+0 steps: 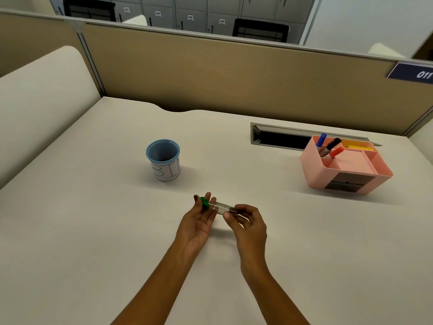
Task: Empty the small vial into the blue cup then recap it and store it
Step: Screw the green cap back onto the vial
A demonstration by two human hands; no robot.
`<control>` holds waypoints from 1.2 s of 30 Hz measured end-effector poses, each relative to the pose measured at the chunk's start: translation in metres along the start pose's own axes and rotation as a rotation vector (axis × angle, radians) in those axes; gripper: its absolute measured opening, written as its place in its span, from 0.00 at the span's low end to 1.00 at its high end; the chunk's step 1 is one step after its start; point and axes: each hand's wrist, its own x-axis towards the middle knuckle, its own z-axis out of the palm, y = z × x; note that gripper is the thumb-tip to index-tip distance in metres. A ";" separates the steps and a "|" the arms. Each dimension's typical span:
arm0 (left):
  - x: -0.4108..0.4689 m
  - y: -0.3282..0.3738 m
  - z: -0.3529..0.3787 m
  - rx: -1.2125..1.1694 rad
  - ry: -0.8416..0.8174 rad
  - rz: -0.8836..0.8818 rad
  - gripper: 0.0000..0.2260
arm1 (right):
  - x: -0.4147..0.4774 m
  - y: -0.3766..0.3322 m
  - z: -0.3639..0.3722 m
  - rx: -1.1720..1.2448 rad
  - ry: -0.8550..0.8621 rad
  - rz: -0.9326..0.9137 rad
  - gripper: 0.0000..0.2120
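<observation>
At lower centre of the frame, the small clear vial (222, 207) is held level above the white desk (93, 231), with the right hand (248, 221) pinching its right end between thumb and fingers and the left hand (199, 219), palm up and fingers loosely curled, gripping the green cap (204, 202) at its left end. The blue cup (163, 159) stands upright left of centre, well apart from the hands. The pink organiser (344, 167), holding three markers (329, 146), sits at the right of the frame.
</observation>
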 end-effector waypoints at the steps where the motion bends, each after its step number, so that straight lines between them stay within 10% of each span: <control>1: -0.001 0.000 0.001 -0.006 -0.009 -0.008 0.05 | -0.001 0.001 0.002 -0.017 -0.006 -0.006 0.13; 22: -0.001 0.012 -0.001 0.104 -0.147 -0.112 0.11 | 0.001 -0.007 0.004 -0.092 -0.152 0.168 0.18; 30: -0.007 0.025 0.012 0.283 -0.103 -0.138 0.09 | 0.025 -0.013 -0.010 -0.603 -0.505 -0.426 0.40; 36: -0.010 0.021 0.019 0.429 -0.100 -0.165 0.09 | 0.035 -0.017 -0.010 -0.794 -0.680 -0.470 0.48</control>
